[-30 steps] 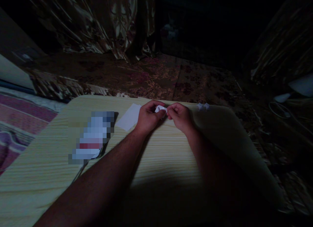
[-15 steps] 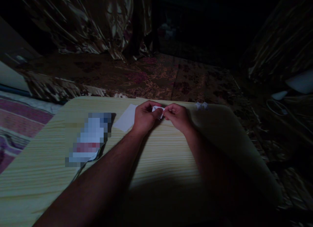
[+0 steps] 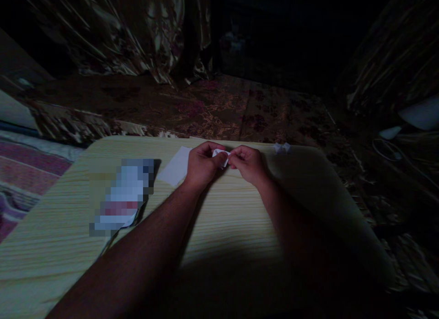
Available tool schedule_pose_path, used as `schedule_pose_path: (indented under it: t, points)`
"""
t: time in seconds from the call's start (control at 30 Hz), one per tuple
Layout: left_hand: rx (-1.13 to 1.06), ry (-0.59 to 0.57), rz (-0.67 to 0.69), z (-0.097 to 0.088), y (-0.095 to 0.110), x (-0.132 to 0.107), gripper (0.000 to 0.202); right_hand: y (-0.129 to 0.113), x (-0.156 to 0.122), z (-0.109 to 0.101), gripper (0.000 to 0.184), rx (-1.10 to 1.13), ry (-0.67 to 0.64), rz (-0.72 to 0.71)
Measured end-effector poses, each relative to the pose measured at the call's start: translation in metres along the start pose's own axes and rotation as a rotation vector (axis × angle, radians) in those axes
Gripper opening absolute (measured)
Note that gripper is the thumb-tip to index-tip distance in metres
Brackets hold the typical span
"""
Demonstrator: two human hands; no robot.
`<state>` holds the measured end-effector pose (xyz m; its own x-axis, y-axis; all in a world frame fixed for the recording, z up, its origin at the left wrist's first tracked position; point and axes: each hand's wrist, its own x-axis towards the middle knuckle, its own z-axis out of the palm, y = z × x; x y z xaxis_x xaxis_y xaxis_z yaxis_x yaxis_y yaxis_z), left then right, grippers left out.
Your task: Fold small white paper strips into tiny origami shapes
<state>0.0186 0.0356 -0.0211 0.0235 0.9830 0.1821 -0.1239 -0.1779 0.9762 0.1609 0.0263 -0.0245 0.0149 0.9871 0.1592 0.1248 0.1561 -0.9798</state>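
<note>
Between my two hands, above the far part of the table, is a small white piece of paper (image 3: pixel 220 152), seemingly folded. My left hand (image 3: pixel 205 162) is closed on it, with the thumb pressed over its face. The fingertips of my right hand (image 3: pixel 247 162) pinch the paper's right edge. Just left of my left hand a flat white sheet of paper (image 3: pixel 174 167) lies on the table, its right end partly hidden by that hand. Two small white folded paper pieces (image 3: pixel 282 148) sit near the far edge, right of my right hand.
The pale wood-grain table (image 3: pixel 233 223) has rounded corners. A lit phone-like device (image 3: pixel 125 191), its screen pixelated, lies at the left with a cable (image 3: pixel 106 243). Beyond the far edge is a patterned covered surface (image 3: pixel 219 108). A white lamp-like object (image 3: pixel 421 113) stands at the right.
My hands keep the same grip on the small paper, with barely visible finger movement. The view has shifted very slightly and looks a little darker.
</note>
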Motion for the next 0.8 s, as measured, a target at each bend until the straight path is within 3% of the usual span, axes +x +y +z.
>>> schedule_pose_path:
  t: [0.8]
  points:
    - [0.007, -0.006, 0.003, 0.0011, -0.0008, -0.0009, 0.018, 0.0005, 0.0005, -0.0007, 0.009, 0.024, 0.001, -0.032]
